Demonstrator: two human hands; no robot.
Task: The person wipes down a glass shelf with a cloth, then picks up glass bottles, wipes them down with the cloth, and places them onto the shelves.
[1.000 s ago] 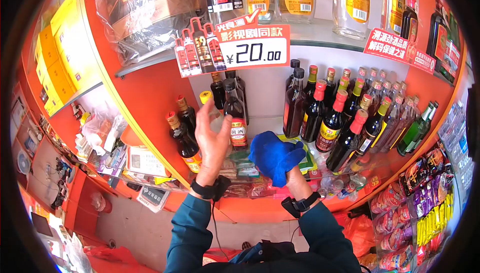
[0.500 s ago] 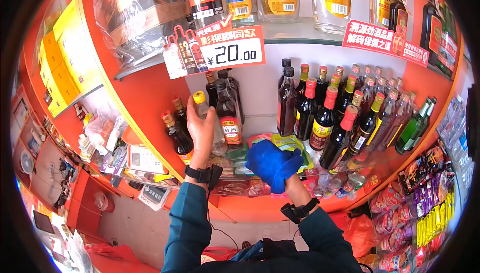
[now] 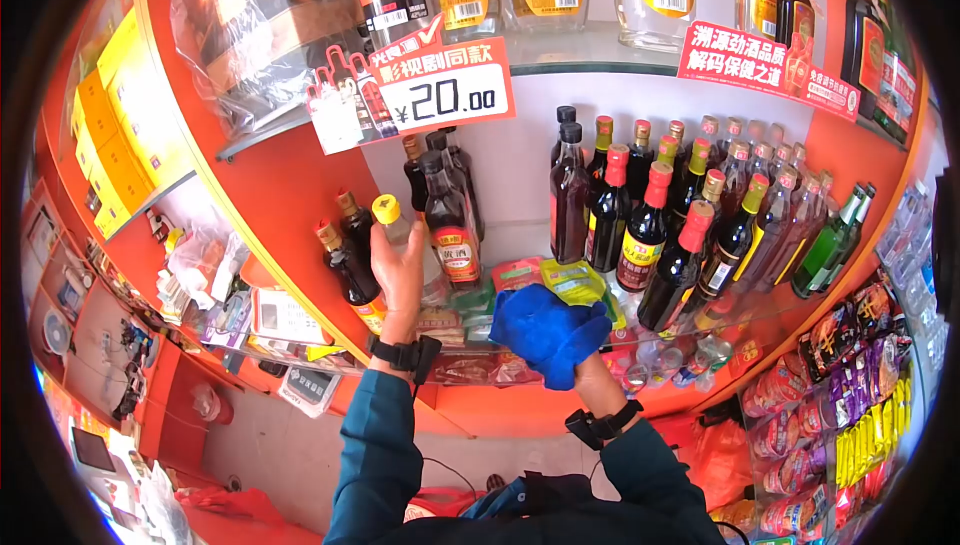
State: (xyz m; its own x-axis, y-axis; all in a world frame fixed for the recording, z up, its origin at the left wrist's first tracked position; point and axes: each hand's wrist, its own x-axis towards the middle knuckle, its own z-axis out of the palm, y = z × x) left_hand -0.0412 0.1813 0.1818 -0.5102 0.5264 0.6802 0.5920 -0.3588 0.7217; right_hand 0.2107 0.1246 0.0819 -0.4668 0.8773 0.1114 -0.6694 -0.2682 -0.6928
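Note:
My left hand (image 3: 400, 273) is wrapped round a clear bottle with a yellow cap (image 3: 386, 209) on the left part of the shelf. Just right of it stands a dark bottle with a red and white label (image 3: 457, 250). Two darker bottles, the nearer one with a gold-red cap (image 3: 347, 270), are on its left. A bunched blue cloth (image 3: 545, 330) covers most of my right hand (image 3: 588, 370), which is closed on it at the shelf's front edge. Behind the cloth lie a yellow-green packet (image 3: 575, 283) and a pink packet (image 3: 518, 273).
Several sauce bottles (image 3: 645, 230) crowd the right of the shelf, with green bottles (image 3: 832, 245) at the end. Above, a glass shelf (image 3: 590, 60) carries liquor bottles and a hanging price sign (image 3: 425, 95). Snack packets (image 3: 870, 385) hang at the lower right.
The yellow-capped bottle and my left hand sit slightly lower and further left in view. The neighbouring dark bottle now tilts more. The blue cloth has shifted a little and spreads wider.

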